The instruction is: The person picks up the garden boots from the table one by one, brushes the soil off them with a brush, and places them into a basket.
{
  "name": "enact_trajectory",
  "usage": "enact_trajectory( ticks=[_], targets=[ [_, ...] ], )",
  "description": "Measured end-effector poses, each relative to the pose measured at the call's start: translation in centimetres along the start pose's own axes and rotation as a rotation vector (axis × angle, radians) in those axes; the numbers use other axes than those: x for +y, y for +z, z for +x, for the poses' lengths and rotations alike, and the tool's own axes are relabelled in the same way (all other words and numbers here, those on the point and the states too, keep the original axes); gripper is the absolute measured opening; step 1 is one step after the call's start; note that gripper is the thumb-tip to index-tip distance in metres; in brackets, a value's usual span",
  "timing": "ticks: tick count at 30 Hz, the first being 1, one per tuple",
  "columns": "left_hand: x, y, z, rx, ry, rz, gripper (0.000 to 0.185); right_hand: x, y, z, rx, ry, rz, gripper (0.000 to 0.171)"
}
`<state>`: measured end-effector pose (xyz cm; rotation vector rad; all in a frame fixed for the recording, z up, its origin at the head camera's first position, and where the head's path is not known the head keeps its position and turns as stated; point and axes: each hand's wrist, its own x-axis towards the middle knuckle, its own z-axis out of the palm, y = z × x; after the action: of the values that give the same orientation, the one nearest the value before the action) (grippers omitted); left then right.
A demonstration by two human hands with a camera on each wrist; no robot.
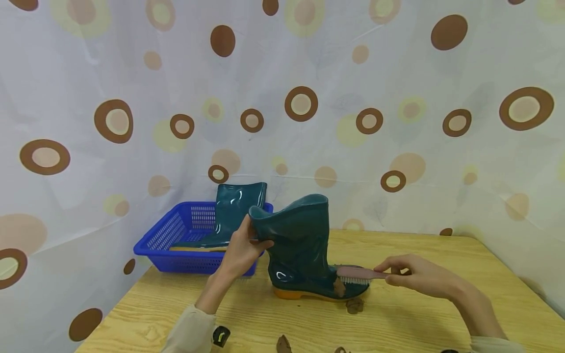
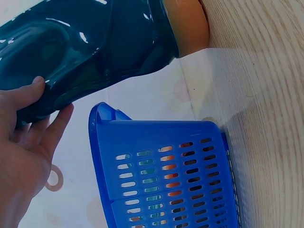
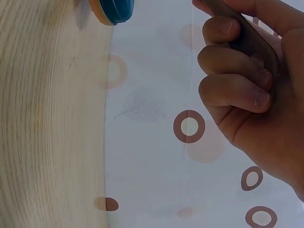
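A dark green rubber boot [image 1: 297, 245] with an orange sole stands on the wooden table, its toe pointing right. My left hand [image 1: 242, 247] grips the back of its shaft near the top, thumb on the near side; the left wrist view shows the thumb and fingers pinching the boot [image 2: 109, 47]. In my right hand [image 1: 419, 275] is the handle of a pinkish scrubbing brush [image 1: 357, 273], fingers curled round it. The brush's pale bristles face down at the boot's toe. A brown mud patch [image 1: 339, 287] clings to the toe just left of the bristles.
A blue plastic basket [image 1: 176, 257] stands at the back left, holding a second green boot [image 1: 238, 211]. A brown clump [image 1: 354, 306] lies by the toe, and more brown pieces [image 1: 283, 344] lie at the near edge. A patterned curtain [image 1: 282, 63] hangs behind the table.
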<state>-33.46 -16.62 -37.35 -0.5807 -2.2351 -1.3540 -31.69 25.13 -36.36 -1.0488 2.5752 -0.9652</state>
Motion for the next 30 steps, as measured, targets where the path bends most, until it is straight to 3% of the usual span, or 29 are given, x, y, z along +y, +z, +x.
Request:
enact_trajectory(
  ticks=[4, 15, 21, 27, 30],
  targets=[
    [-0.1, 0.0, -0.1, -0.002, 0.014, -0.004, 0.057, -0.3, -0.2, -0.1, 0.006, 0.014, 0.002, 0.031],
    [0.0, -0.4, -0.1, -0.04, -0.005, -0.028, 0.061, -1.1, 1.4, 1.6, 0.261, 0.06, -0.139, 0.039],
    [0.0, -0.6, 0.0, -0.085, 0.031, -0.007, 0.06, -1.3, 3.1, 3.5, 0.231, 0.108, -0.242, 0.038],
    [-0.1, -0.6, 0.0, -0.119, 0.072, 0.009, 0.063, -1.1, 3.0, 3.1, 0.26, 0.26, -0.343, 0.034],
    [-0.1, -0.6, 0.0, -0.121, 0.072, 0.004, 0.062, -1.0, 2.8, 2.9, 0.283, 0.282, -0.359, 0.035]
  ],
)
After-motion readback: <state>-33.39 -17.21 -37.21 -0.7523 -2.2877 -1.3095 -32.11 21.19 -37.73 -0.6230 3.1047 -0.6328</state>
